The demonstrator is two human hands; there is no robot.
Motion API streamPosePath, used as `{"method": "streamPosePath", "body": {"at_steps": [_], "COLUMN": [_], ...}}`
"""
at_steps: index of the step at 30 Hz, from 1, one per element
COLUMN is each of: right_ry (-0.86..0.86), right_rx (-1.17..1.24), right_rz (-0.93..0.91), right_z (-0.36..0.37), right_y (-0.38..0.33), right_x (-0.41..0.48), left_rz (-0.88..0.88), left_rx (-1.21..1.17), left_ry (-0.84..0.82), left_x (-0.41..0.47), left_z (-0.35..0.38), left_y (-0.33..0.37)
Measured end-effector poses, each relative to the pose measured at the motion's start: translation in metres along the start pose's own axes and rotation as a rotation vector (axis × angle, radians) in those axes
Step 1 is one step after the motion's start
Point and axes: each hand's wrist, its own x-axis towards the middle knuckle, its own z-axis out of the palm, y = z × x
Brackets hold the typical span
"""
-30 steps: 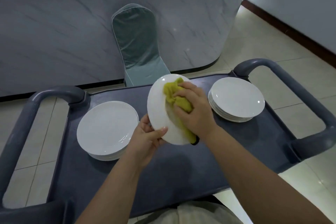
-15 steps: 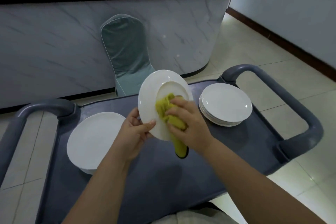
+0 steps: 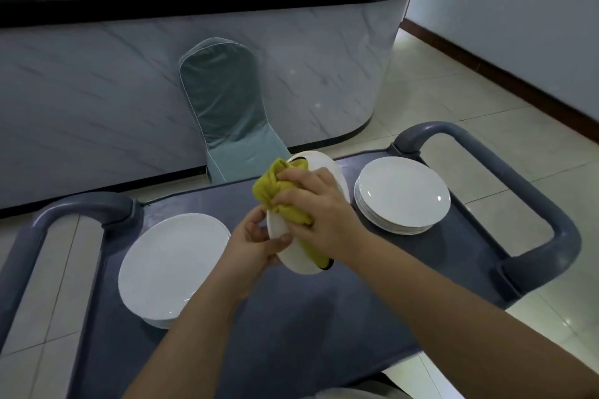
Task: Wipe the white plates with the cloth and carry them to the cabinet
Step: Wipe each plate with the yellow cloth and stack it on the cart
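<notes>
A white plate stands tilted on edge above the grey cart. My left hand pinches its lower left rim. My right hand grips a bunched yellow cloth and presses it against the plate's face, covering most of it. A stack of white plates lies on the cart's left side. Another stack of white plates lies on the right side.
The cart has grey loop handles at the left and right. Beyond it a covered chair stands against a marble-fronted counter with a black top. Tiled floor lies to the right.
My right hand has slid the cloth from the plate's lower middle up to its top edge. The plate has turned more edge-on, and the view has tilted upward.
</notes>
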Motion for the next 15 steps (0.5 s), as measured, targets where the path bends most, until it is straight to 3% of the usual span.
{"method": "streamPosePath", "body": {"at_steps": [5, 9, 12, 15], "right_ry": [0.219, 0.286, 0.359, 0.247], "right_rx": [0.167, 0.088, 0.002, -0.037], "right_rz": [0.456, 0.74, 0.72, 0.493], "right_z": [-0.033, -0.042, -0.022, -0.001], "right_y": [0.051, 0.061, 0.029, -0.004], "right_x": [0.017, -0.023, -0.053, -0.067], "left_rz": [-0.035, -0.03, -0.063, -0.106], "left_rx": [-0.184, -0.366, -0.493, -0.494], "left_ry": [0.042, 0.102, 0.137, 0.14], "left_x": [-0.006, 0.002, 0.016, 0.029], "left_z": [-0.003, 0.002, 0.015, 0.03], "left_y": [-0.008, -0.011, -0.014, -0.018]}}
